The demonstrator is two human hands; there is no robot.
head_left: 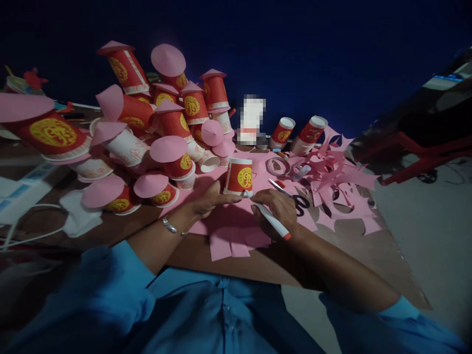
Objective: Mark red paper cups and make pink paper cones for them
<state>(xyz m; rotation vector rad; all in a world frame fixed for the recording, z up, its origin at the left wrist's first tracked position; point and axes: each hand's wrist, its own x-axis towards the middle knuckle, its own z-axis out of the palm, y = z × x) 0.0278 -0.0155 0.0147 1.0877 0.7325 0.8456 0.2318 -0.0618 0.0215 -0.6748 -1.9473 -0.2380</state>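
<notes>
My left hand [211, 197] is closed around the left and lower side of a red paper cup [236, 174] with a yellow emblem and white rims. In my right hand [275, 202] is a white marker [272, 221] with a red end pointing toward me. Its tip meets or nearly meets the cup's lower white rim; the fingers partly hide the contact. Beneath both hands lie pink paper sheets [232, 226]. Just right of my right hand rest scissors [295, 196] with black handles.
Many red and white cups with pink paper cones [167, 149] crowd the left side. Two stacks of cups [282, 132] stand at the back. A tape roll [278, 166], a small clear bottle [302, 171] and pink paper scraps [335, 177] lie right. A red chair [416, 160] stands beyond the table.
</notes>
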